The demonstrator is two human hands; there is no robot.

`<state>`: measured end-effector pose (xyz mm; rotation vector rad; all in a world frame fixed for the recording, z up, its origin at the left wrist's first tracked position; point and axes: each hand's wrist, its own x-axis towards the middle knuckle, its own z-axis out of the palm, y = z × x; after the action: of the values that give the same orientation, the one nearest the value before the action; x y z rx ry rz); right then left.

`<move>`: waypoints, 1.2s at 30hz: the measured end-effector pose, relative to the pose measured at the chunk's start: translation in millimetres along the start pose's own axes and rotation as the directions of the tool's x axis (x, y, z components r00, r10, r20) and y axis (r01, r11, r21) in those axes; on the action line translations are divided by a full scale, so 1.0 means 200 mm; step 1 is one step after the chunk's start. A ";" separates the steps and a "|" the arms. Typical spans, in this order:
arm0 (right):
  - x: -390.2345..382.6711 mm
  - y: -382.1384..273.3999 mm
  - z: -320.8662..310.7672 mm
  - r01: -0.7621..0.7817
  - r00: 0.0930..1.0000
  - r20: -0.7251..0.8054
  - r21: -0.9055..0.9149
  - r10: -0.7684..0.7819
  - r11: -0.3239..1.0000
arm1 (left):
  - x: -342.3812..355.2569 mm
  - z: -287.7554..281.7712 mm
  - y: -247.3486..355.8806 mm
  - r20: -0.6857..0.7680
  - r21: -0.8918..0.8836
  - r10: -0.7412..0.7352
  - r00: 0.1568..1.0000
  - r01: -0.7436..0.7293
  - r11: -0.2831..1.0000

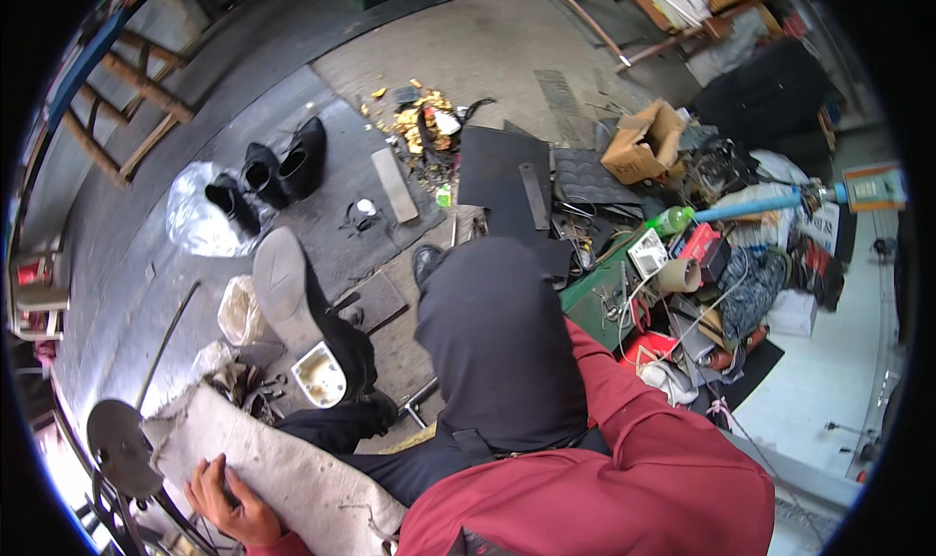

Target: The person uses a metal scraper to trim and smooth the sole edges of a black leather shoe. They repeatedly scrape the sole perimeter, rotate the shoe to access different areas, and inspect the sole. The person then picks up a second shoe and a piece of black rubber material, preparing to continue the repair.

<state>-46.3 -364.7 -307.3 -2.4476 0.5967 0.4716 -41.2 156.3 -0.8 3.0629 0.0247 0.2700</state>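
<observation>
My left hand [229, 499] rests on a worn beige cloth [273, 454] over my left thigh. Its fingers are bent a little and apart, with nothing held. Up from that cloth, a black boot [346, 346] stands sole upward. Its grey sole [283, 283] faces me, and the heel end [321, 376] shows a pale hollow with yellowish patches. No hand touches the boot. My right arm, in a dark red sleeve [634, 390], reaches forward past my raised knee [497, 332]; the knee hides the right hand. What that hand touches does not show.
Several black shoes [261, 174] stand by a clear plastic bag [195, 215]. Yellowish scraps [424, 127] lie beyond. On the right, a green box [597, 298] holds tools beside a green bottle [673, 221] and a cardboard box [643, 145]. A round metal disc [125, 447] stands left of the cloth.
</observation>
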 end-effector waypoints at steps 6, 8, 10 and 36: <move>0.05 -0.07 0.00 0.047 0.998 -0.035 0.086 -0.045 0.995 | 0.01 0.08 -0.09 -0.150 -0.236 0.115 0.982 -0.148 0.960; 0.05 -0.09 -0.03 0.066 0.997 -0.059 0.138 -0.058 0.988 | 0.00 0.06 -0.07 -0.066 -0.123 0.084 0.994 -0.091 0.988; 0.06 -0.10 -0.08 0.070 0.992 -0.118 0.219 -0.045 0.973 | 0.01 0.03 -0.02 -0.024 -0.098 0.054 0.998 -0.056 0.994; 0.84 0.07 -0.65 -0.396 0.839 -0.404 0.004 0.364 0.918 | 0.29 0.02 0.33 0.011 -0.019 0.102 0.995 -0.101 0.995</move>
<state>111.8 -505.0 -288.0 -2.5185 1.2769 0.1411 17.2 91.3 10.6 3.0521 -0.1337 0.2565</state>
